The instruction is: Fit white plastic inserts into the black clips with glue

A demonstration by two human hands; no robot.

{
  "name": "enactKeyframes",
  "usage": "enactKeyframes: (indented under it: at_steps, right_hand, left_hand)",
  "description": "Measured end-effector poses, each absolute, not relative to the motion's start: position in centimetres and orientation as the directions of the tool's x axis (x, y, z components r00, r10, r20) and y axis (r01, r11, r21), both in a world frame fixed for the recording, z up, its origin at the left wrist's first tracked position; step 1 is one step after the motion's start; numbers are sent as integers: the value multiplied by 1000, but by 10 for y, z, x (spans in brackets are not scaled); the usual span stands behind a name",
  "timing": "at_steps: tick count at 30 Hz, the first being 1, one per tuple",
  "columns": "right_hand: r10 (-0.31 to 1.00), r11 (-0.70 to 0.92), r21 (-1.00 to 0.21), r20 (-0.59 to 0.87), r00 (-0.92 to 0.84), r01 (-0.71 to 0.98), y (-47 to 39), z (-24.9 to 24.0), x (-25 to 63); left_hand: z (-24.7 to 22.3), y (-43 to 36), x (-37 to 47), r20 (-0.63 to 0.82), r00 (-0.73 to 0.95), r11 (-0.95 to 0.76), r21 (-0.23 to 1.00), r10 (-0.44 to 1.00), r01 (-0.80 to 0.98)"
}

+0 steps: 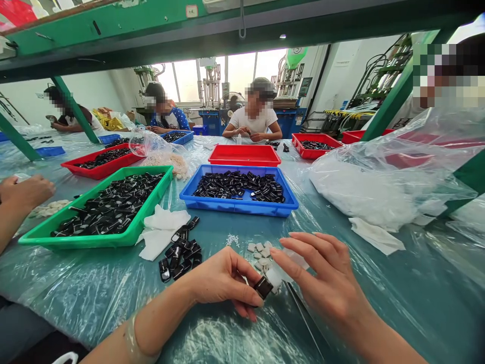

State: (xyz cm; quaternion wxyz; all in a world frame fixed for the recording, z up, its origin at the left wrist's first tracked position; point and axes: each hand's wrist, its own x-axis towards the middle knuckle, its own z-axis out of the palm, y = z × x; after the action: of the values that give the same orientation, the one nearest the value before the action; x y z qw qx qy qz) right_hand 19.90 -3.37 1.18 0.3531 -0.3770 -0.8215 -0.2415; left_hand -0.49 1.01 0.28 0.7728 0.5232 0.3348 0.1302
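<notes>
Near the front centre, my left hand (223, 280) pinches a small black plastic part (263, 287) between thumb and fingers. Just right of it, my right hand (322, 278) has its fingers spread over a translucent white item (293, 263); whether it touches that item is unclear. Small white pads (260, 253) lie behind the held part. Metal tweezers (303, 313) rest on the table beneath my right hand. A loose pile of black parts (182, 255) sits left of my left hand, with tiny white bits (232, 239) behind.
A green tray (151, 212) and a blue tray (238, 206) hold many black parts. Behind stands a red tray (244, 155). A large plastic bag (379, 187) lies right. Another person's hand (28, 192) is at far left; several people sit around. A green beam (227, 38) crosses overhead.
</notes>
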Motion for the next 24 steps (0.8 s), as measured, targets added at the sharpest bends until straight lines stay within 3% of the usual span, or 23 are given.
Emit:
enactKeyframes:
  at_steps: [24]
  right_hand:
    - [474, 612, 62, 770, -428, 789, -30, 11, 198]
  left_hand:
    - [5, 9, -3, -373, 745, 407, 901, 553, 149]
